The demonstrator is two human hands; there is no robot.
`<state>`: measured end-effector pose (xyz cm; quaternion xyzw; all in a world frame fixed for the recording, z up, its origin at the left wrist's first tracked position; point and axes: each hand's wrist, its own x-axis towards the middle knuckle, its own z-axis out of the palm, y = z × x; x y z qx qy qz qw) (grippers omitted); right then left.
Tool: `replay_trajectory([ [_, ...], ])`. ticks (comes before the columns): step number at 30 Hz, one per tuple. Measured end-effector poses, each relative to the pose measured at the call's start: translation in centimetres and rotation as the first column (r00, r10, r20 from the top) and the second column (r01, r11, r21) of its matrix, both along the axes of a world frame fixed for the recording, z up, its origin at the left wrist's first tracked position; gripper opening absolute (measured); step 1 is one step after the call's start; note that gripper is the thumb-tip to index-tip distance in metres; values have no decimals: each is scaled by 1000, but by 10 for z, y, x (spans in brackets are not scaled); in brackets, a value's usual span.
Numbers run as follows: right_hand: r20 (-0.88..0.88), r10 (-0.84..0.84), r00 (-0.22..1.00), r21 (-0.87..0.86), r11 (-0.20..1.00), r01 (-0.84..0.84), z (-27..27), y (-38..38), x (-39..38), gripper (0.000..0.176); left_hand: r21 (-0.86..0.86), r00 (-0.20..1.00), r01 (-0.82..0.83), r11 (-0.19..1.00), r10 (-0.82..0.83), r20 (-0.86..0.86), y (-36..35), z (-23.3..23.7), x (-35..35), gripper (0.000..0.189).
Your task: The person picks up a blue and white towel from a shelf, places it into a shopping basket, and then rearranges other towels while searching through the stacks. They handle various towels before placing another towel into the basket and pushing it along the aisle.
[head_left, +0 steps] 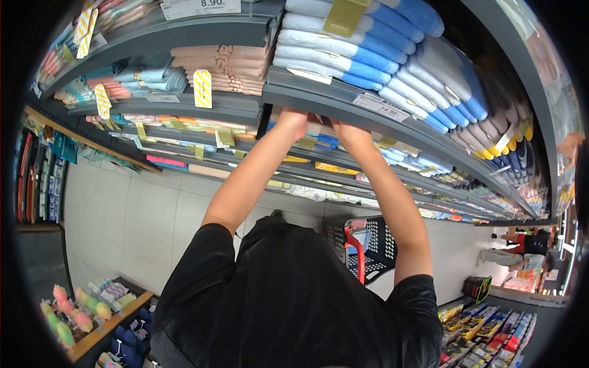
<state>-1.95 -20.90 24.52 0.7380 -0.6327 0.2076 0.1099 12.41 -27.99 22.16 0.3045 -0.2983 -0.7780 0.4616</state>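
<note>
Both of my arms reach forward into a shelf of folded towels, below the grey shelf edge (307, 101). My left hand (293, 124) is at the stack of folded towels (322, 130) on the lower level, its fingers mostly hidden by the shelf edge. A little to the right, my right hand (351, 134) is at the same stack, and its fingers are hidden too. Whether either hand grips a towel cannot be made out. Just above them lie white-and-blue folded towels (337, 52) over a price label (380, 107).
Pink folded towels (218, 64) lie on the shelf to the left. A black shopping basket (377, 270) with a red handle (354, 251) stands on the tiled floor (150, 208) by my right side. Other people (521, 251) are at the far right.
</note>
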Motion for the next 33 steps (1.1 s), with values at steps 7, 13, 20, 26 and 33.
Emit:
replay_trajectory([
  [7,-13,-13,1000,-10,1000,13,3,-2,5,29,-270,961,-211,939,250,119,-10,-9,3,35],
  [13,-3,-53,999,51,997,53,-4,-5,3,26,-651,731,311,692,263,629,6,-9,47,27],
  [20,83,45,996,72,996,-51,5,-14,3,24,-363,859,377,852,-175,481,12,-8,63,18],
  [26,-43,3,999,375,927,14,-3,15,19,52,-271,813,352,896,-148,564,49,-58,88,17],
  [33,-63,36,997,515,857,2,11,18,21,70,-153,896,168,974,-87,436,49,-60,82,25],
])
